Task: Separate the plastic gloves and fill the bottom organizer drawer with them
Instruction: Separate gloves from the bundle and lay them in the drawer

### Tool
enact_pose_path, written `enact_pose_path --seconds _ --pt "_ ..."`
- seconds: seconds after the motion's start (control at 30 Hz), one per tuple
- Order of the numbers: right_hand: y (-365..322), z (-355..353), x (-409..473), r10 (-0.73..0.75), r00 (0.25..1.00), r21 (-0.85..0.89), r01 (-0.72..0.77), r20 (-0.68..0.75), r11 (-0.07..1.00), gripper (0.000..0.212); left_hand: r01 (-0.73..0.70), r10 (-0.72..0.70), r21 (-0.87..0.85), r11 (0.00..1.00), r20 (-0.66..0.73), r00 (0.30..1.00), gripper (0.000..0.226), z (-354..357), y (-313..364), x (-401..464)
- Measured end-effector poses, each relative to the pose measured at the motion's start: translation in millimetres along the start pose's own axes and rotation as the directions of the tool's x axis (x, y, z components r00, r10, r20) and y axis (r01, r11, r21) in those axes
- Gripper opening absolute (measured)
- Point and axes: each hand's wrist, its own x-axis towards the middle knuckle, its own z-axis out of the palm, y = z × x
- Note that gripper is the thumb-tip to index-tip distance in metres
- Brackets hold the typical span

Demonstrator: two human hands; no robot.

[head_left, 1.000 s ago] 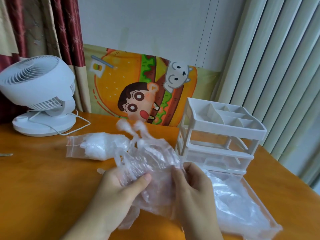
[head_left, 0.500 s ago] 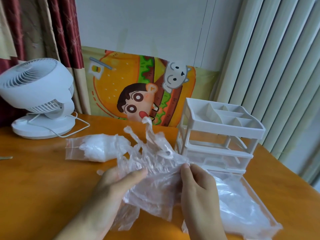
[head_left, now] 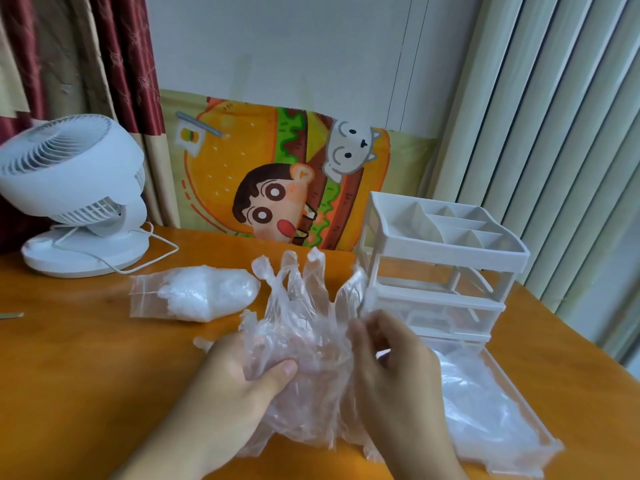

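Note:
A bunch of clear plastic gloves (head_left: 304,327) stands up between my hands, fingers pointing upward. My left hand (head_left: 235,386) grips the bunch from the left, thumb pressed on its front. My right hand (head_left: 391,372) pinches the gloves' right edge with curled fingers. The white organizer (head_left: 440,258) stands to the right. Its clear bottom drawer (head_left: 512,407) is pulled out onto the table and holds crumpled gloves (head_left: 481,407). A zip bag with more gloves (head_left: 194,296) lies to the left.
A white desk fan (head_left: 72,192) with its cord sits at the back left of the orange table (head_left: 69,375). A cartoon burger cushion (head_left: 277,178) leans on the wall behind. Curtains hang at the left and vertical blinds at the right.
The gloves' fingers have fanned upright and the bunch has spread. My right hand has lifted slightly and shifted its pinch on the right edge. My left hand keeps its grip.

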Motion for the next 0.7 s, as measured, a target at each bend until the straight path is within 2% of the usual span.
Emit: enact_pose_path --seconds 0.07,0.17,0.23,0.3,0.43,0.5,0.53,0.6,0.63,0.7 --pt "-1 -7 6 0.105 0.994 0.129 -0.101 -0.029 0.987 0.034 0.022 -0.021 -0.049 0.999 0.021 1.000 0.025 -3 2 1" --pt "-4 -17 11 0.261 0.965 0.336 -0.250 0.013 0.908 0.036 0.066 -0.061 -0.120 0.991 0.042 0.997 0.031 -6 3 2" --pt "-7 -20 12 0.300 0.953 0.409 -0.293 0.048 0.864 0.034 0.089 -0.079 -0.161 0.983 0.070 0.994 0.041 -7 3 1" --pt "-8 -22 12 0.315 0.947 0.472 -0.304 0.059 0.828 0.032 0.096 -0.081 -0.179 0.979 0.090 0.993 0.066 -7 5 0" --pt "-14 -25 14 0.363 0.923 0.583 -0.366 0.128 0.726 0.036 0.137 -0.105 -0.318 0.938 0.115 0.988 0.071 -8 5 1" --pt "-19 -25 13 0.383 0.903 0.559 -0.424 0.195 0.713 0.044 0.138 -0.098 -0.367 0.920 0.124 0.987 0.080 -9 3 1" --pt "-20 -25 11 0.387 0.893 0.492 -0.449 0.230 0.746 0.050 0.134 -0.093 -0.393 0.910 0.122 0.988 0.081 -9 2 2" --pt "-26 -24 8 0.357 0.876 0.290 -0.451 0.325 0.844 0.053 0.124 -0.089 -0.419 0.900 0.101 0.991 0.067 -9 0 3" --pt "-28 -23 6 0.333 0.864 0.246 -0.440 0.377 0.864 0.046 0.114 -0.075 -0.435 0.893 0.106 0.992 0.053 -9 2 2" --pt "-31 -20 4 0.319 0.842 0.275 -0.462 0.436 0.844 0.039 0.115 -0.061 -0.449 0.886 0.133 0.989 0.040 -7 2 1"
